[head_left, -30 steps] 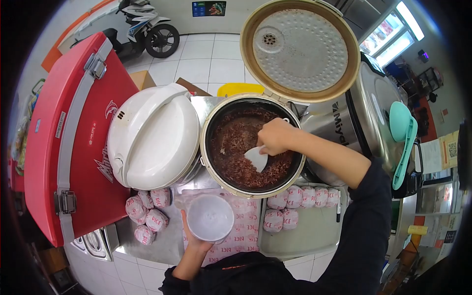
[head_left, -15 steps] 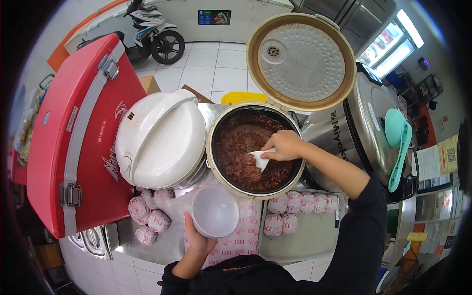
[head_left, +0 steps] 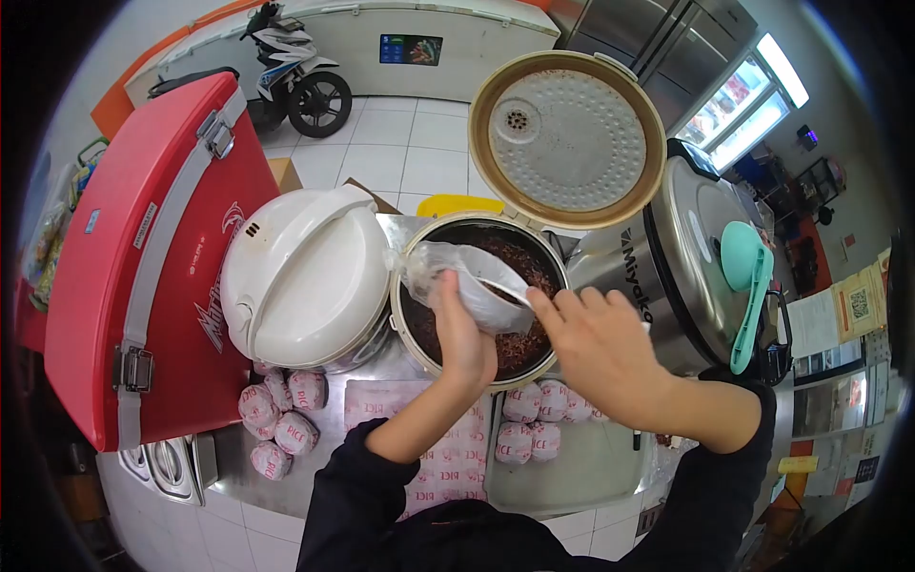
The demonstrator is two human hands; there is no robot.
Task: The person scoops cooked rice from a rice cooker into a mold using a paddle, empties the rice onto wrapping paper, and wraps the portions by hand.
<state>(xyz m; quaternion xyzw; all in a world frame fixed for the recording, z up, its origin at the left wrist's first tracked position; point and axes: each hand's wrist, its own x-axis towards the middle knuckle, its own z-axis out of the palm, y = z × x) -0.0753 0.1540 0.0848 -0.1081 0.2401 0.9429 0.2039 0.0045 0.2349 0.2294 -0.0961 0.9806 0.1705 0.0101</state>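
Above the open rice cooker (head_left: 405,334), my left hand (head_left: 462,334) holds a bowl wrapped in clear plastic (head_left: 467,286), tilted toward the right. Dark rice shows inside its mouth. My right hand (head_left: 605,353) grips the white rice paddle (head_left: 646,327) at the bowl's rim; most of the paddle is hidden by the fingers and bowl. Dark red rice (head_left: 519,353) lies in the cooker pot below. Printed wrapping paper (head_left: 443,462) is spread nearer to me. Wrapped rice balls (head_left: 296,433) sit at its left, and more wrapped balls (head_left: 515,443) lie on a tray (head_left: 572,486) at its right.
A closed white cooker (head_left: 315,276) and a red cooler box (head_left: 143,276) stand at the left. The raised cooker lid (head_left: 572,143) is behind the pot. A large steel cooker (head_left: 677,257) with a green ladle (head_left: 748,286) on it stands at the right.
My left hand has lifted the bowl from over the paper to above the pot and tilted it. My right hand has brought the paddle up out of the rice to the bowl's rim.
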